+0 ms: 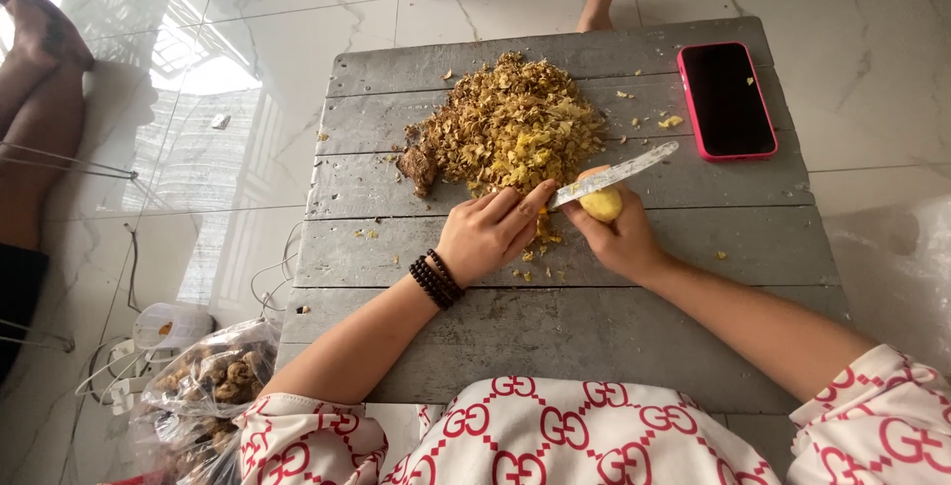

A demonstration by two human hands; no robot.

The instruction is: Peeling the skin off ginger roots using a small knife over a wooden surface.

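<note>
Just beside peel heap (515, 123): right hand (619, 237) clasping yellow root (602, 205), left hand (490, 232) closed on knife (614, 175), phone (726, 99) well apart.

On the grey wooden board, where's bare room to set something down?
Free: the near planks between the forearms and the board's edge, and the right side below the phone. Crowded: the middle, around the peel pile, both hands and knife.

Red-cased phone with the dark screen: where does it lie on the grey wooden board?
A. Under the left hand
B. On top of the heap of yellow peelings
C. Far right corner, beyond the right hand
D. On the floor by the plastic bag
C: the red-cased phone lies flat at the far right corner of the grey wooden board, apart from the heap of yellow peelings.
</note>
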